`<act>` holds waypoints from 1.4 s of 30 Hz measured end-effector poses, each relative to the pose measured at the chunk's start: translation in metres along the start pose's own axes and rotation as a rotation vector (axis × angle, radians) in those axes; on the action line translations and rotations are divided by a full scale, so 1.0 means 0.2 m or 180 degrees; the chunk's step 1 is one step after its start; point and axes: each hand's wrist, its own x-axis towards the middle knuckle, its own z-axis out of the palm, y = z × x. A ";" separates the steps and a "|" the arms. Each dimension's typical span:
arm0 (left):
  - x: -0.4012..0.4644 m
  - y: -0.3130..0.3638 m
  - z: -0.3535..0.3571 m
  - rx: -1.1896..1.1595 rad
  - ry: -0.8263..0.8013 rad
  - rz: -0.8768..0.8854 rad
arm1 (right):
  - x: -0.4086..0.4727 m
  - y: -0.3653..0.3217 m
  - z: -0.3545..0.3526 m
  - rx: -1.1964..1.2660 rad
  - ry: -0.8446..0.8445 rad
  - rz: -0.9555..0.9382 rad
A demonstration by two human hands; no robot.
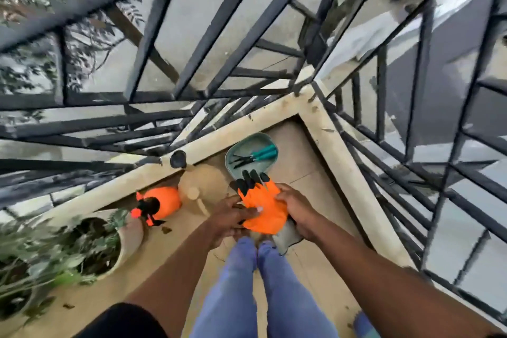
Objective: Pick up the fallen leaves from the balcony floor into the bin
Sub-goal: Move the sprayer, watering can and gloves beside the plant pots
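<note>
The head view looked straight down at a balcony corner with dark railings all round. Far to the left of the hands sat a plant pot (129, 233) full of green leaves. A small brown fallen leaf (166, 230) lay on the balcony floor (170, 263) between that pot and the left hand, and another bit (68, 306) lay lower down near the pot. Just up and left of the hands lay an orange spray bottle (162, 202) on its side.

The left hand (233, 214) had its fingers curled round one side of an orange glove (263, 208) with black claw tips. The right hand (297, 208) gripped the other side of the glove, with a grey cuff hanging under it. Both hands were busy with the glove, and neither was inside it yet.

Just above the hands sat a green bin (233, 155) with garden shears (255, 155) lying in it. I saw no leaves in it.

So I think the job had hardly begun. The glove needed to go on first, and the leaves were all waiting on the floor.
</note>
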 end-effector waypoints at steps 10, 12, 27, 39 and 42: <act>1.08 -0.32 -0.14 -0.0231 0.0920 0.0090 | 1.03 0.27 -0.05 -0.1176 0.0119 -0.0452; 1.28 -0.38 -0.18 -0.0150 0.1011 0.0210 | 1.23 0.30 -0.04 -0.1313 0.0097 -0.0458; 1.92 -0.41 -0.27 0.1916 0.2079 0.0665 | 1.89 0.38 0.03 -0.4754 -0.0109 -0.1272; 1.91 -0.51 -0.19 0.3318 0.0496 0.0683 | 1.91 0.41 -0.01 -0.6228 -0.0380 -0.1865; 1.85 -0.50 -0.21 0.3211 0.0425 0.0672 | 1.87 0.36 0.01 -0.6345 -0.0550 -0.1548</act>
